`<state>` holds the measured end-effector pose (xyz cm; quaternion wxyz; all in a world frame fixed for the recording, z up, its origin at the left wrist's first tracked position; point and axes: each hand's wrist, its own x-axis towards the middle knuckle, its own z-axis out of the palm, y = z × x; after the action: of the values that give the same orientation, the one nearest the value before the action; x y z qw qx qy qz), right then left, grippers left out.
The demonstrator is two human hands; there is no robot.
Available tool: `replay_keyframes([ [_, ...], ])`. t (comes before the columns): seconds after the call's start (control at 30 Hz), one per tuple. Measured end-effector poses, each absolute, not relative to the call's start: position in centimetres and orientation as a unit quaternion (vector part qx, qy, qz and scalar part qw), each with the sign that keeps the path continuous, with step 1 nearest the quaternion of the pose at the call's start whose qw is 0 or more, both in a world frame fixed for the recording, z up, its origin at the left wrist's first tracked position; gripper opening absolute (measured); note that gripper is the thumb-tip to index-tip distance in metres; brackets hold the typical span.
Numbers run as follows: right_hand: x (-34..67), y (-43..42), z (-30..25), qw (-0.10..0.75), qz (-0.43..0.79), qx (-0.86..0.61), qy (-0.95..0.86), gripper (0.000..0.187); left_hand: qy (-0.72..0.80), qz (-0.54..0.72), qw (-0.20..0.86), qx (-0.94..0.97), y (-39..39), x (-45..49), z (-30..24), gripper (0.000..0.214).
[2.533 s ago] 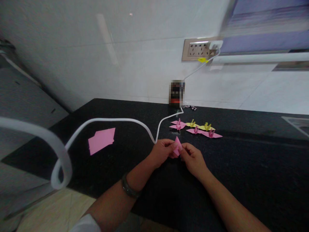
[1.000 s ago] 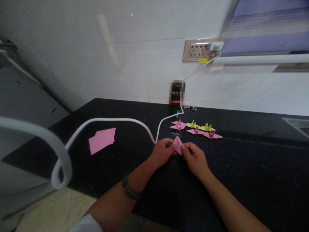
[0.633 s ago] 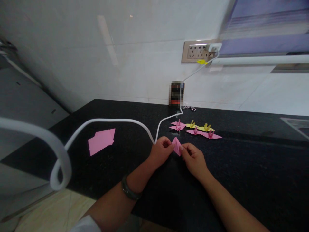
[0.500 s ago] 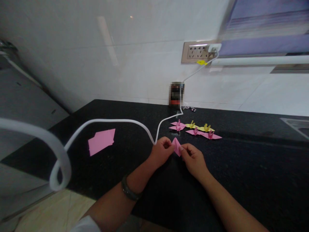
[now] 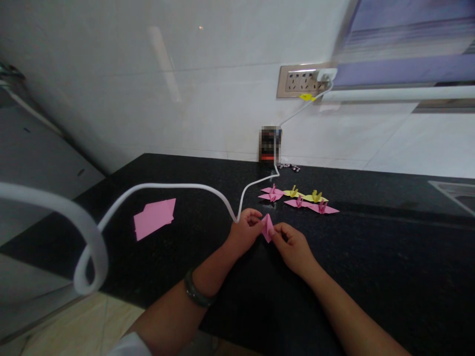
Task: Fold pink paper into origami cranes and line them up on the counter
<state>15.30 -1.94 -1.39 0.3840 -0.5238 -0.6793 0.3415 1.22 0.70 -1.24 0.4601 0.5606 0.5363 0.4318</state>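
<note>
- A black speckled counter (image 5: pixel 371 262) runs along a pale tiled wall (image 5: pixel 111 109), with light floor tile (image 5: pixel 83 319) below its near edge at the lower left.
- The folded pink paper (image 5: pixel 267 227), a narrow pointed diamond, is held between the two hands above the middle of the counter, one tip pointing away from the person; whether it touches the surface is hard to tell.
- The left hand (image 5: pixel 245 231) pinches the paper's left edge between thumb and fingertips, the other fingers loosely curled.
- The right hand (image 5: pixel 294 248) grips the lower right edge between thumb and bent forefinger, its remaining fingers folded in.
- A dark bracelet (image 5: pixel 194 291) circles the left wrist, and a white sleeve (image 5: pixel 130 345) shows farther down that arm.
- Just beyond the hands sit small folded paper birds (image 5: pixel 299 202), pink and yellow, in two close rows with their wings spread.
- Well to the left lie overlapping flat pink sheets (image 5: pixel 154 219).
- A white cable (image 5: pixel 170 186) loops across from the left, dips near the left hand and rises toward a pixelated object (image 5: pixel 269 145) standing by the wall.
- Beside that object lies a string of small beads (image 5: pixel 290 168).
- Higher up, a white plug (image 5: pixel 326 75) sits in a wall socket (image 5: pixel 282 81), near a purple panel (image 5: pixel 408 62).
</note>
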Motion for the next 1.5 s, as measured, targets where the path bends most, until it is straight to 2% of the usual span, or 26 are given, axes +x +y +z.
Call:
replay_keyframes([
  [0.37, 15.2, -2.0, -0.8, 0.377, 0.315, -0.525, -0.695, 0.021, 0.530, 0.430, 0.513, 0.520, 0.7, 1.4, -0.8, 0.023],
  [0.77, 15.5, -1.8, -1.2, 0.410, 0.321, -0.537, -0.664, 0.022, 0.448, 0.361, 0.660, 0.484, 0.3, 1.5, 0.1, 0.032],
  [1.5, 15.4, -1.8, -1.4, 0.421, 0.326, -0.534, -0.657, 0.022, 0.430, 0.355, 0.656, 0.508, 0.3, 1.4, 0.0, 0.032],
])
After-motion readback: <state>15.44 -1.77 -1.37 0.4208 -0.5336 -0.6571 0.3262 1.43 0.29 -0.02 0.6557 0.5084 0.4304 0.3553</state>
